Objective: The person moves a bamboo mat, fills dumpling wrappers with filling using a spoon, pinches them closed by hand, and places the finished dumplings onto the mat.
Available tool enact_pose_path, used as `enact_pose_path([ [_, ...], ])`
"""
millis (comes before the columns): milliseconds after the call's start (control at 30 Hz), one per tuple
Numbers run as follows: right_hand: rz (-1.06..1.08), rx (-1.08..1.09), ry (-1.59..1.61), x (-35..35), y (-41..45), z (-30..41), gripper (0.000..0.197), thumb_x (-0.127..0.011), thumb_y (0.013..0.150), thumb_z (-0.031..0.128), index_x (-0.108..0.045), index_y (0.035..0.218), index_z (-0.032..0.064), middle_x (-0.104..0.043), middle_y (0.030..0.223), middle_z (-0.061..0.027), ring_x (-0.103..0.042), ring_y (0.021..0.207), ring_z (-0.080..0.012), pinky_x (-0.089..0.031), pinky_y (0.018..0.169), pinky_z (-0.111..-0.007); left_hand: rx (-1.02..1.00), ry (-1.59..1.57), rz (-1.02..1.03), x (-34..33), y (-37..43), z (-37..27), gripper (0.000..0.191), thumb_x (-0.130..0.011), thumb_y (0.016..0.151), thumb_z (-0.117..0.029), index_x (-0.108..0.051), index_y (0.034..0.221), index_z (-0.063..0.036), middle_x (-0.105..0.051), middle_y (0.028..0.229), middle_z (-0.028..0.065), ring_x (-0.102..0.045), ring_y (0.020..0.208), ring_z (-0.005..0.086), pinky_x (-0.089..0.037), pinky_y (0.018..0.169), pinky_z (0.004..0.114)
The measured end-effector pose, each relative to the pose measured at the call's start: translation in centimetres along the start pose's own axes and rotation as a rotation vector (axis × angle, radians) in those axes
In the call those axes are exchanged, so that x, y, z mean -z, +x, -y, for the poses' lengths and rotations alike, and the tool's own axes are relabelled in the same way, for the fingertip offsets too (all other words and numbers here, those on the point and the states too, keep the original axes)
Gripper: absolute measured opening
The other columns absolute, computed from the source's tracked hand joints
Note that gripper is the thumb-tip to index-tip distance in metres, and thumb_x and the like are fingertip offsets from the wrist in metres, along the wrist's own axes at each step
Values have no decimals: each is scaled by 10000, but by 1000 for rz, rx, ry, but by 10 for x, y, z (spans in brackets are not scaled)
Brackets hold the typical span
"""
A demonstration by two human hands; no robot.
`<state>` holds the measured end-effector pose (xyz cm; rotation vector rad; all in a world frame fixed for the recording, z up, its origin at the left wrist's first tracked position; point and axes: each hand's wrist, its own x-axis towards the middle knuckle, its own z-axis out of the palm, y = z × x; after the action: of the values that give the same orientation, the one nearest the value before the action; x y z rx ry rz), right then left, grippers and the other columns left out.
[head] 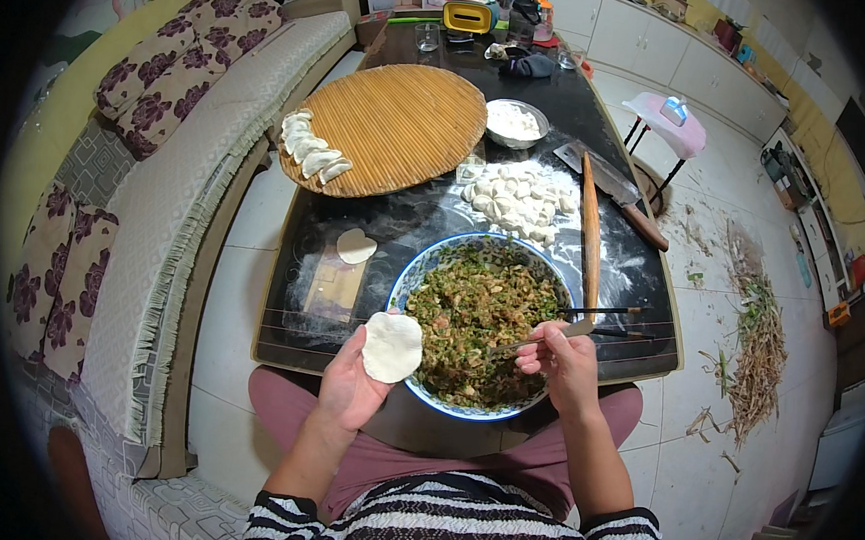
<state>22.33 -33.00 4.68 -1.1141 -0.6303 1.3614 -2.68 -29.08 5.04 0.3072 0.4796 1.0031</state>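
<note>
A round, flat dough wrapper [393,348] lies across the fingers and palm of my left hand [355,382], just left of a large bowl. My right hand [560,355] grips the handle of a thin metal utensil [531,342]; its far end dips into the chopped green-and-brown filling [474,308], so its shape is hidden. That filling sits in a blue-and-white patterned bowl [403,276] at the table's near edge. Another dough wrapper [356,246] rests on the table, left of the bowl. Several filled dumplings [311,149] line the left rim of a round slatted tray [395,123].
Floured dough pieces [519,198] are heaped behind the bowl on the black table [319,214]. Right of them lie a wooden rolling pin [590,233] and a cleaver [613,187]. A glass bowl of flour [515,123] stands beside the tray. Chopsticks [612,310] jut over the bowl's right rim.
</note>
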Motion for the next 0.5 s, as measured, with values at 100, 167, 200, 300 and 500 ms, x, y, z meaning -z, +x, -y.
enact_pose_path([
  [100, -19, 74, 11, -4, -8, 14, 258, -453, 880, 214, -522, 848, -32, -592, 705, -147, -591, 579, -178, -505, 540, -257, 72, 24, 39, -9, 6, 7, 432, -318, 911, -274, -343, 1242, 3, -438, 1225, 133, -420, 1141, 250, -322, 970, 380],
  [167, -31, 177, 12, -13, -15, 22, 267, -444, 885, 216, -516, 844, -37, -589, 708, -149, -595, 587, -184, -509, 539, -259, 102, 30, 59, -16, 9, 12, 458, -277, 919, -312, -339, 1241, 7, -435, 1224, 140, -416, 1143, 257, -320, 970, 383],
  [200, 0, 268, -20, -19, -19, 22, 271, -429, 892, 215, -511, 850, -40, -589, 719, -158, -601, 601, -193, -515, 553, -267, 154, 0, 72, -18, 9, 15, 468, -273, 918, -323, -332, 1249, 1, -417, 1242, 142, -407, 1151, 257, -317, 973, 388],
  [300, 89, 595, -150, -37, -34, 5, 162, -486, 850, 114, -554, 822, -31, -599, 758, -144, -609, 635, -209, -521, 574, -279, 228, 8, 54, -20, 10, 21, 525, -245, 913, -383, -294, 1276, -7, -383, 1274, 142, -388, 1167, 261, -313, 976, 393],
  [500, 534, 1297, -1162, -27, -41, -17, 223, -586, 701, 48, -608, 918, 4, -577, 905, -152, -605, 755, -253, -518, 607, -299, 265, -47, 57, -26, 12, 14, 602, -223, 901, -442, -233, 1300, 10, -336, 1303, 161, -348, 1196, 288, -272, 1000, 401],
])
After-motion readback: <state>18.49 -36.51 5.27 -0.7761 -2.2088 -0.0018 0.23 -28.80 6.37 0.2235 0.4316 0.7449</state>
